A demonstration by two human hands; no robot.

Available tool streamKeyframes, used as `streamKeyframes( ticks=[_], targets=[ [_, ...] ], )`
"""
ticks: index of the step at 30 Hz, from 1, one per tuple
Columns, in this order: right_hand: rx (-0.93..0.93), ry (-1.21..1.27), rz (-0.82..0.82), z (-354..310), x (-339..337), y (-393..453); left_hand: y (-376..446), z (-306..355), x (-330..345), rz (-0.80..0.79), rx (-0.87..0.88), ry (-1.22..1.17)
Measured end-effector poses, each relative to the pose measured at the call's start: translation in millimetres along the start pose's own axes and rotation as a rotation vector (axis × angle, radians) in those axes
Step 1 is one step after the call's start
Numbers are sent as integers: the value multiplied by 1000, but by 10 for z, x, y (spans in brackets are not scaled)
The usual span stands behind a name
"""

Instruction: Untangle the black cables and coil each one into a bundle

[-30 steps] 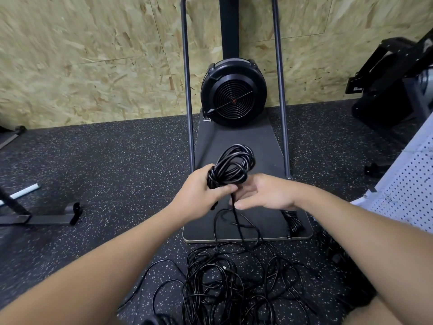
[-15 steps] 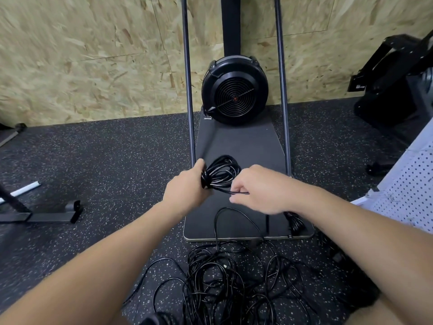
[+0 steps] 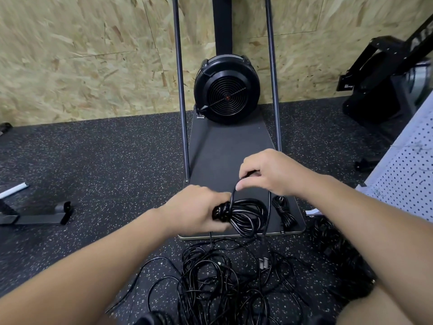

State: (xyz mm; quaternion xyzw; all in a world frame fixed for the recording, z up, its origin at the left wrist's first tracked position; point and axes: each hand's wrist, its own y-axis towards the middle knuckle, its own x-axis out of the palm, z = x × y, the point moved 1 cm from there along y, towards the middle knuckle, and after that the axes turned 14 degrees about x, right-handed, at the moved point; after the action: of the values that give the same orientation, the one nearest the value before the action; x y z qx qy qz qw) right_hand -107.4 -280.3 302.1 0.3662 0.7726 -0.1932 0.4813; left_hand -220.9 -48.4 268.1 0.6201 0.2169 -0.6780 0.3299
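My left hand [image 3: 195, 211] grips a coiled black cable bundle [image 3: 246, 215] at its wrapped neck, over the near end of the dark platform. My right hand [image 3: 266, 172] pinches the free end of that same cable, which rises from the bundle to my fingers. A tangled heap of black cables [image 3: 225, 282] lies on the speckled floor below my hands. A small coiled cable [image 3: 284, 213] rests on the platform's near right corner. More black cable [image 3: 339, 256] lies on the floor under my right forearm.
The dark platform [image 3: 228, 146] carries a round black fan unit [image 3: 226, 89] at its far end, between two upright metal poles. A black metal foot [image 3: 37, 216] lies at left. Black gym equipment [image 3: 384, 85] and a white perforated panel [image 3: 407, 174] stand at right.
My left hand has lowered the bundle toward the platform's near edge and turned it on its side. My right hand has lifted the free end up above the bundle.
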Motion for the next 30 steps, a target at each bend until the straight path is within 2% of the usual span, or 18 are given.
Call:
streamKeyframes(
  ticks=[6, 10, 12, 16, 18, 21, 23, 27, 30],
  targets=[
    [-109, 52, 35, -43, -12, 77, -92, -9, -348, 241, -55, -256],
    [61, -46, 1, 112, 29, 107, -87, 69, -485, 377, -164, -483],
    [119, 2, -26, 174, 68, 98, -80, 59, -539, 450, -188, -556],
    [187, 252, -276, 136, 172, 39, -83, 6, -506, 460, -229, -614],
    [214, 196, -347, 182, 234, 32, -74, -19, -447, 463, -273, -604],
    [237, 40, -364, 271, 271, 5, -46, -86, -418, 562, -360, -624],
    [263, 28, -386, 302, 277, -28, -45, -154, -425, 597, -407, -630],
    [232, 92, -275, 330, 353, -18, -29, -189, -376, 543, -390, -687],
    [264, 221, -345, 281, 336, 1, 10, -194, -349, 579, -382, -738]
  ],
)
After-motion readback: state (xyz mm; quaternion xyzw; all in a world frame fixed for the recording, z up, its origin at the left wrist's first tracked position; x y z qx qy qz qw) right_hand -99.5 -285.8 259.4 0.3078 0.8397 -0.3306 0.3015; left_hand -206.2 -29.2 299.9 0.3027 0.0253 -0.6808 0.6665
